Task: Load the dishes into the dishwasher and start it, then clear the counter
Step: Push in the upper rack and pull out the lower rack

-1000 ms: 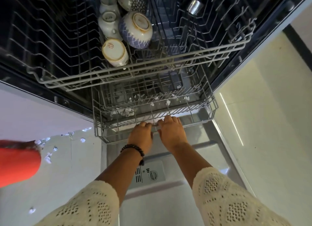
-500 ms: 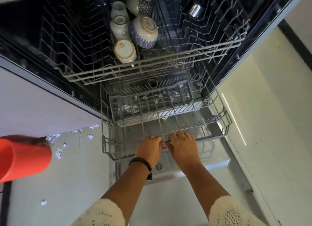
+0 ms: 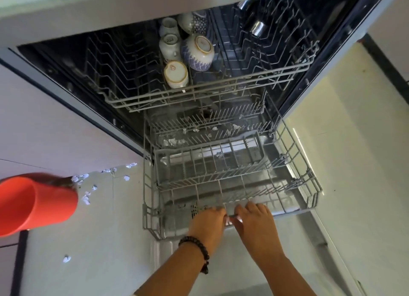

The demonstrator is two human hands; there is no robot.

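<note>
Left hand (image 3: 208,224) and right hand (image 3: 256,220) are gripping the front rail of the lower rack (image 3: 221,176), side by side; rack's long axis is running left-right, extending away from hands toward the dishwasher (image 3: 66,83).

upper rack (image 3: 208,92): cream cup (image 3: 176,74), blue patterned bowl (image 3: 197,52), two pale cups behind, all upturned | lower rack (image 3: 294,163): pulled out over the open door, white scraps (image 3: 172,142) among its tines | floor (image 3: 99,240): more scraps (scattered), red bucket (image 3: 33,205)
</note>
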